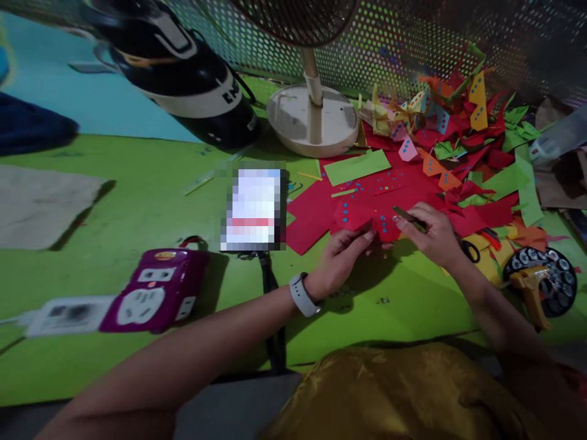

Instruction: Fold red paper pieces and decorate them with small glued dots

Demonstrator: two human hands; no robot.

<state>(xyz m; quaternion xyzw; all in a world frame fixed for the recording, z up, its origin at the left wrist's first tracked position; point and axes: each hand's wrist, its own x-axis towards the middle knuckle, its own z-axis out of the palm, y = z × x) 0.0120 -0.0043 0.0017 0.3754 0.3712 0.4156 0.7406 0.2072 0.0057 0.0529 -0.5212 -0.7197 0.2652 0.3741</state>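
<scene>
My left hand (345, 253), with a grey band on the wrist, pinches a folded red paper piece (362, 215) by its lower edge. Blue dots run in short rows on both sides of that piece. In my right hand (431, 232) is a slim, dark, pointed tool (403, 214), gripped between thumb and fingers. Its tip is close above the right part of the red paper, apart from the blue dots; its exact kind is hard to make out. Under and behind my hands lie larger red paper sheets (309, 217) with scattered small blue bits.
Cut and folded coloured papers (440, 122) heap up at the back right. A white fan base (312, 119), a black bottle (192, 91) and a lit phone (254, 208) stand or lie leftward. Nearer are a purple power strip (156, 287) and a round compartment case (562, 281).
</scene>
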